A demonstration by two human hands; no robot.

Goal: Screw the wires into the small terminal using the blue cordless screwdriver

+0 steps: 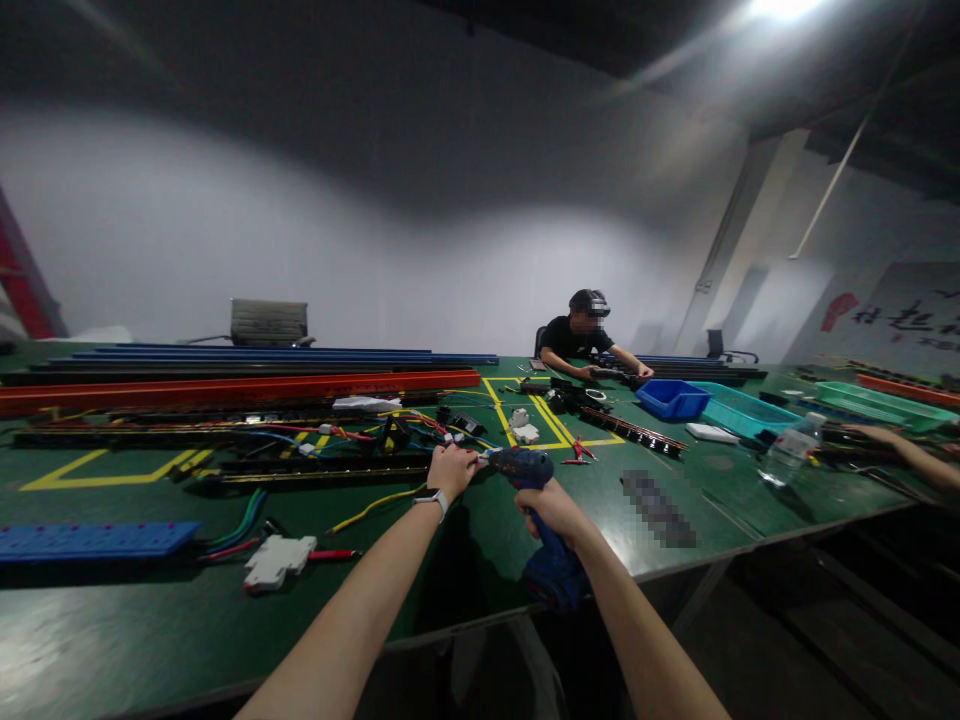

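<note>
My right hand (553, 508) is wrapped around the grip of a blue cordless drill (523, 465), whose nose points left. At the drill's tip, my left hand (451, 470) has its fingers closed; what they hold is too small to make out. A long black strip (322, 468) with a brassy edge lies on the green table and ends beside my left hand. Red and white wire connectors (454, 438) sit just beyond my fingers. A yellow wire (375, 510) runs along the table to the left of my wrist.
A white circuit breaker (277, 562) joins wires near a blue strip (97, 540) at left. Orange channel (225, 390) lies behind. To the right are a water bottle (791, 450), a blue bin (673, 398) and teal trays. A co-worker (577, 335) sits opposite; another person's arm (915, 460) reaches in.
</note>
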